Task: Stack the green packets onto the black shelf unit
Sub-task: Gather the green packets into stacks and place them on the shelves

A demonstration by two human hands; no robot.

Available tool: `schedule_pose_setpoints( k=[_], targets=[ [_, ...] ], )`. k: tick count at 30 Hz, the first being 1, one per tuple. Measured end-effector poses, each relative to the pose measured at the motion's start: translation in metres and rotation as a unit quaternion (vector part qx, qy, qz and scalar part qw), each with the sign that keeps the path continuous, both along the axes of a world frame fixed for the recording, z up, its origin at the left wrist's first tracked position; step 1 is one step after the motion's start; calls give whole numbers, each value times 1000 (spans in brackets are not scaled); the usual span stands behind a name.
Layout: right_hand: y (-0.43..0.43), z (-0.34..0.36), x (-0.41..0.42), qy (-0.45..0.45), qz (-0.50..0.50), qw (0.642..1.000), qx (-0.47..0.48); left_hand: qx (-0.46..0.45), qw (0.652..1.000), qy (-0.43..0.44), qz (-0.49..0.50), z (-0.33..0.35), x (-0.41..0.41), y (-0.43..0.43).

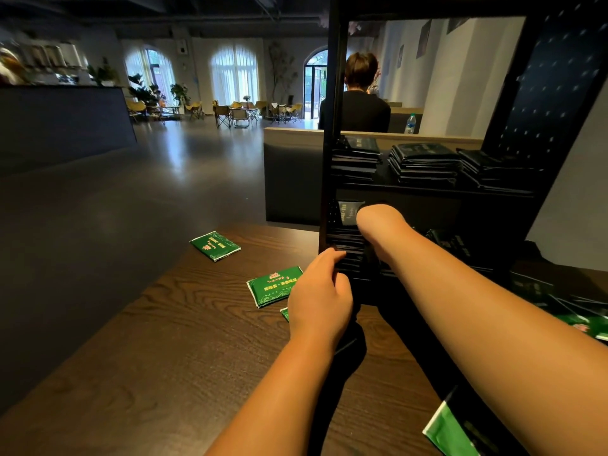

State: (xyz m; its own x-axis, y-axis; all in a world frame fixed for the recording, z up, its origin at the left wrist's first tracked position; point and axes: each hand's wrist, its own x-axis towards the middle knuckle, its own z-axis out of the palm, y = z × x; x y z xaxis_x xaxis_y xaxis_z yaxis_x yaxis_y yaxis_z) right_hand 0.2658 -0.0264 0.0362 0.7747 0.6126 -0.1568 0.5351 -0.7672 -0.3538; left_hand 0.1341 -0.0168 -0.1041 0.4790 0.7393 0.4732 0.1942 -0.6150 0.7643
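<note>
On the lower shelf (427,192) sits a packet stack (345,248); my right hand (378,222) reaches in over it, grip hidden. My left hand (320,297) curls loosely at the stack's front edge. Two packets (215,245) lie loose on the table (164,340), open room leftward.

Green packets (215,245) with gold print, dark wood-grain table (171,340), black shelf unit (332,126).
</note>
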Motion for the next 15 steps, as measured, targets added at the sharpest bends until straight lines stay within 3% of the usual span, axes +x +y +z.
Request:
schedule_pose_setpoints(
  k=[3,6,9,12,15],
  targets=[
    [-8,-9,3,62,-56,989,120,-6,1000,7,5,-1,-3,1],
    [-24,-9,-5,68,-81,965,241,-18,1000,18,11,-2,-5,2],
    [-39,-23,-11,104,-130,906,390,-37,999,10,8,2,-9,2],
    [-56,-42,-23,98,-133,883,440,-85,996,-26,12,11,-19,3],
    [-65,-58,-41,108,-120,864,477,-117,993,-2,20,22,-28,21]
  ],
)
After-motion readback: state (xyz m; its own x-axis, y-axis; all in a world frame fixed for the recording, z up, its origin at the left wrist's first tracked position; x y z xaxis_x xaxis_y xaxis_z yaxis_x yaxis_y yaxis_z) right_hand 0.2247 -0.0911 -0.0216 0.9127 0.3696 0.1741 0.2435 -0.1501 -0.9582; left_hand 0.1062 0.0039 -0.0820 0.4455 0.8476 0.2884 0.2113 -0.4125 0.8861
